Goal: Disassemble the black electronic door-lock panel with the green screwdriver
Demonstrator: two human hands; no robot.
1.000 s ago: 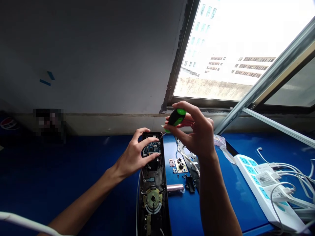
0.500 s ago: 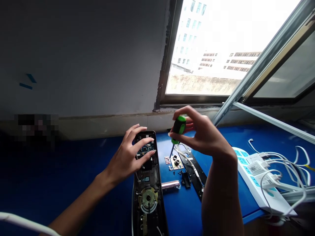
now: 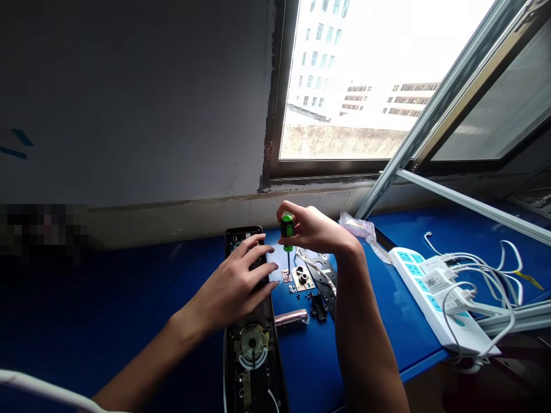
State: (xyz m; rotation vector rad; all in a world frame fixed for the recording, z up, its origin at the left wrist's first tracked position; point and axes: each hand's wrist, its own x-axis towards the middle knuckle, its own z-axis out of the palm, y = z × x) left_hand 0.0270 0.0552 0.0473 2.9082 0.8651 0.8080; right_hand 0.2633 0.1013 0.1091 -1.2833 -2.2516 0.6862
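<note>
My right hand grips a green and black screwdriver, its shaft pointing down close to a small reddish circuit board. Fingers spread, my left hand lies over a long black device housing and hides part of its inside. A round speaker-like part shows in the housing below that hand. Beside the small board is a cream circuit board with dark round parts. Tiny screws lie just below the boards. Whether the screwdriver tip touches anything, I cannot tell.
A pink wrapped cylinder and a black plastic part lie right of the housing. Behind my right arm is a black perforated panel with a white cable. A white power strip with plugged chargers and tangled cables sits at the right.
My right hand has shifted left with the screwdriver, which now stands more upright. My left hand has moved a little rightward across the housing, and the view has turned slightly right.
</note>
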